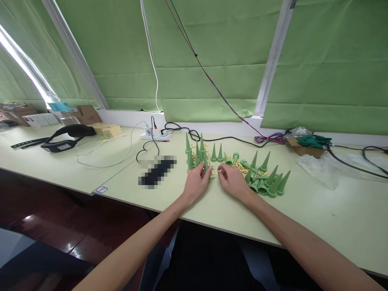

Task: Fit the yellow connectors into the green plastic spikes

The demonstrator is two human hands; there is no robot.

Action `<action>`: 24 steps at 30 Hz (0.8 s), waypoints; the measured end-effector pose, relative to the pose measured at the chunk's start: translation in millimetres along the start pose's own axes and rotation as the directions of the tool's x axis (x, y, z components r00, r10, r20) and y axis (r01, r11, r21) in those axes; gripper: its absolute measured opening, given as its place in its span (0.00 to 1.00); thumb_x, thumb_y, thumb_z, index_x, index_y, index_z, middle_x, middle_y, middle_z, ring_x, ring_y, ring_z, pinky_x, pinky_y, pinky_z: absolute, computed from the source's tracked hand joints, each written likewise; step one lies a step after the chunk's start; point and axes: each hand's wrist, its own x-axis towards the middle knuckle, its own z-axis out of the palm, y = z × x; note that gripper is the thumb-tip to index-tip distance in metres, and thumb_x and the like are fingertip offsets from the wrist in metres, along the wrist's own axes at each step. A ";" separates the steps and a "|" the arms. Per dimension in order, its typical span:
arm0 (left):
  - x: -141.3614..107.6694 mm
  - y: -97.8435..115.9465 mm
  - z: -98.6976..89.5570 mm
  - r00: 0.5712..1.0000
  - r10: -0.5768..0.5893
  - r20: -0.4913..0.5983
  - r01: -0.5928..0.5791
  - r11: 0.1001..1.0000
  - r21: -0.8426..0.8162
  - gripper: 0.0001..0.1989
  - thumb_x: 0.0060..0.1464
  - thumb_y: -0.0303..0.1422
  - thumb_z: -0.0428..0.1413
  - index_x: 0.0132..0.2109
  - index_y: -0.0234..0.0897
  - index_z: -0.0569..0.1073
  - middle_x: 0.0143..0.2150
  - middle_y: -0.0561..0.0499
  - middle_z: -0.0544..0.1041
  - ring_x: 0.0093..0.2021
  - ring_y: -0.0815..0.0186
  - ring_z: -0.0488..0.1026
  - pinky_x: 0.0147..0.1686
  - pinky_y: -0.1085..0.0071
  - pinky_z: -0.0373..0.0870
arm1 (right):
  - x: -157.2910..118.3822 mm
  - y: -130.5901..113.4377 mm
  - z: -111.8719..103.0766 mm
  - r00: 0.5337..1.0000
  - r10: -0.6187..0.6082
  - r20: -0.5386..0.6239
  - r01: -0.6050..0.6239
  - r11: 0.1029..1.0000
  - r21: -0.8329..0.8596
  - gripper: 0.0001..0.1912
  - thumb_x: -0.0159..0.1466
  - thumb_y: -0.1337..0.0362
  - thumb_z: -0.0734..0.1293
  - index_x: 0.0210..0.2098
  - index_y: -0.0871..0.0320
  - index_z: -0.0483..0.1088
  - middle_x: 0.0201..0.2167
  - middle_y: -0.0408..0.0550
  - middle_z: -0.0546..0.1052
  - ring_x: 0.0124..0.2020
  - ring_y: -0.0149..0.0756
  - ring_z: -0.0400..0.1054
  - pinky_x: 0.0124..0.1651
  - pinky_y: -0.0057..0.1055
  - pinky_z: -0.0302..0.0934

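Note:
Several green cones stand upright in a group on the table, among them a tall cone at its back left, with small yellow pieces beside them. My left hand is at the near side of this group, its fingers curled by a front cone. A short gap to the right, my right hand has its fingertips pinched together; anything between them is too small to name. Just beyond and right of it lie loose yellow pieces and a pile of green cones, some upright, some tipped over. Two cones stand between the groups.
A power strip with cables sits at the back of the table. A blurred dark object lies left of the cones. Black headgear is far left; a cardboard box and clear plastic bag are right.

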 end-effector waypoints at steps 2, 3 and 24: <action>-0.1 0.3 0.0 1.000 -0.004 0.005 0.004 1.000 -0.002 0.19 0.60 0.47 0.49 0.28 0.39 0.58 0.20 0.57 0.60 0.21 0.69 0.55 0.25 0.70 0.51 | 0.1 1.7 1.0 0.999 -0.034 0.010 0.034 0.999 0.005 0.08 0.64 0.71 0.59 0.40 0.59 0.69 0.33 0.49 0.74 0.31 0.36 0.66 0.37 0.31 0.58; -0.1 0.9 -0.3 1.000 -0.010 0.007 0.010 1.000 -0.004 0.19 0.60 0.47 0.49 0.28 0.39 0.59 0.20 0.57 0.60 0.21 0.69 0.55 0.25 0.71 0.52 | 0.1 2.5 1.5 0.998 -0.054 0.016 0.054 0.999 0.006 0.09 0.64 0.72 0.59 0.41 0.60 0.69 0.35 0.51 0.74 0.33 0.37 0.67 0.39 0.31 0.59; -1.9 6.1 -3.5 0.992 -0.042 -0.116 0.030 0.994 -0.110 0.17 0.66 0.41 0.41 0.30 0.39 0.56 0.24 0.56 0.58 0.23 0.70 0.54 0.27 0.71 0.52 | 4.3 14.3 14.0 0.975 -0.144 0.170 0.170 0.974 -0.152 0.30 0.62 0.80 0.55 0.60 0.55 0.67 0.54 0.53 0.69 0.49 0.44 0.58 0.52 0.40 0.55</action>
